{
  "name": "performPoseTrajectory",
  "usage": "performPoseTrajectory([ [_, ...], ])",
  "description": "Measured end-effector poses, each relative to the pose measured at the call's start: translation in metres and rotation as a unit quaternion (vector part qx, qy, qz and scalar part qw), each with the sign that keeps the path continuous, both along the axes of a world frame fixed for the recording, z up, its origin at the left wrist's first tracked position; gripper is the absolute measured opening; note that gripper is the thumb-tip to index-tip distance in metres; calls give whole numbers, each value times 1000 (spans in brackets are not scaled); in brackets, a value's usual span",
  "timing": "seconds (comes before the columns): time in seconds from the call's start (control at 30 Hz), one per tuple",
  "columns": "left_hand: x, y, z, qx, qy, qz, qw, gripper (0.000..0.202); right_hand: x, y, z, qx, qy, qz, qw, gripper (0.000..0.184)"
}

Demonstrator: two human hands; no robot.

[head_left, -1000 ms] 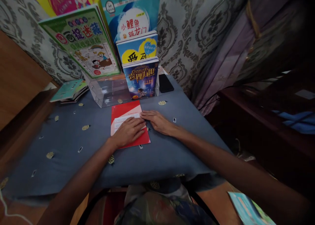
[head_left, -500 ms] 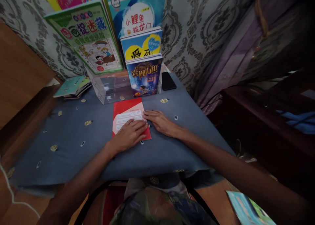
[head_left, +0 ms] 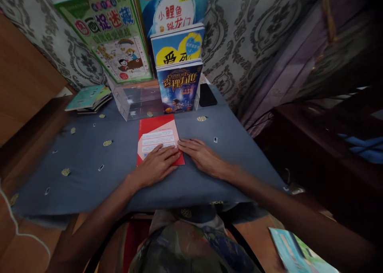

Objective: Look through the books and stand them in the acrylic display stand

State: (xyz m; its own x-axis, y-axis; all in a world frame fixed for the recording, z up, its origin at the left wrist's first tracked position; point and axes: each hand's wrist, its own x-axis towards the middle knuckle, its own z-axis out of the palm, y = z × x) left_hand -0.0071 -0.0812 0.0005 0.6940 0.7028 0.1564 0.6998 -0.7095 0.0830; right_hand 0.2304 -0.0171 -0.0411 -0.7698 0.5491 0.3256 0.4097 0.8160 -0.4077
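A thin red and pink booklet (head_left: 157,123) with white text boxes lies flat on the table, in front of a clear acrylic rack (head_left: 139,112). My left hand (head_left: 158,162) rests palm down across the booklet's lower part, its fingers stretched out and covering some of the print. At the booklet's right edge, the fingertips of my right hand (head_left: 203,156) touch or nearly touch its side, the fingers extended and the palm over the cloth. Neither hand grips anything.
In the rack stand several picture books, a dark blue one (head_left: 179,87) foremost. A black phone (head_left: 207,95) lies right of it. Stacked booklets (head_left: 88,98) sit at the table's back left. On the floor, lower right, is another book (head_left: 296,251).
The view has tilted slightly downward. My right hand has slid a little toward me along the booklet's right edge, while my left hand stays on the booklet.
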Motion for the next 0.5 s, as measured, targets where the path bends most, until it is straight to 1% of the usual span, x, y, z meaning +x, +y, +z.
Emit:
performPoseTrajectory([
  [0.17, 3, -18, -4, 25, -4, 14, 1000, 42, 15, -28, 0, 13, -9, 41, 999, 59],
  [0.23, 3, -27, -7, 32, -11, 18, 999, 42, 19, -36, 1, 19, -15, 40, 999, 59],
  [0.37, 4, -41, -10, 55, -9, 39, 998, 41, 21, -40, 4, 25, -26, 33, 999, 56],
  [0.5, 3, -54, -10, 75, -7, 61, 995, 41, 21, -38, 7, 33, -28, 41, 998, 57],
])
